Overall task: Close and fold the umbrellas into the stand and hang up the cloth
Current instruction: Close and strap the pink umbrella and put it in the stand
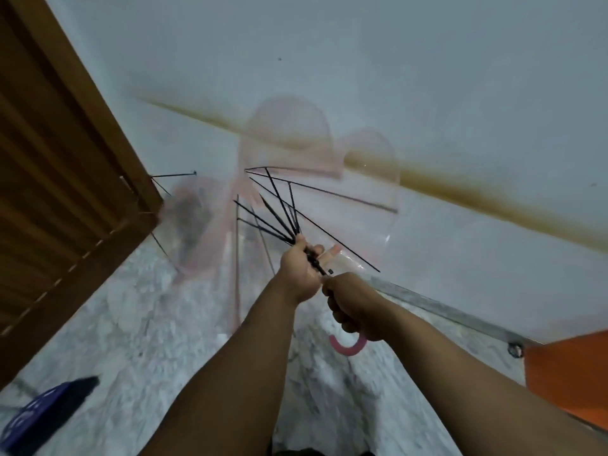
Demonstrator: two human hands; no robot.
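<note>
I hold a clear umbrella (358, 205) with pink trim and black ribs, pointed away from me toward the wall. Its canopy is partly spread and the ribs fan out from the runner. My left hand (301, 271) is wrapped around the black shaft at the runner, where the ribs meet. My right hand (353, 306) grips the handle end, and the pink curved hook (348, 347) sticks out below that fist. No stand or cloth is in view.
A brown wooden door (65, 179) stands at the left. The white wall (362, 60) ahead bears a yellowish stain band. A dark blue patterned object (46, 413) lies on the marble floor at lower left. An orange panel (569, 380) is at the right.
</note>
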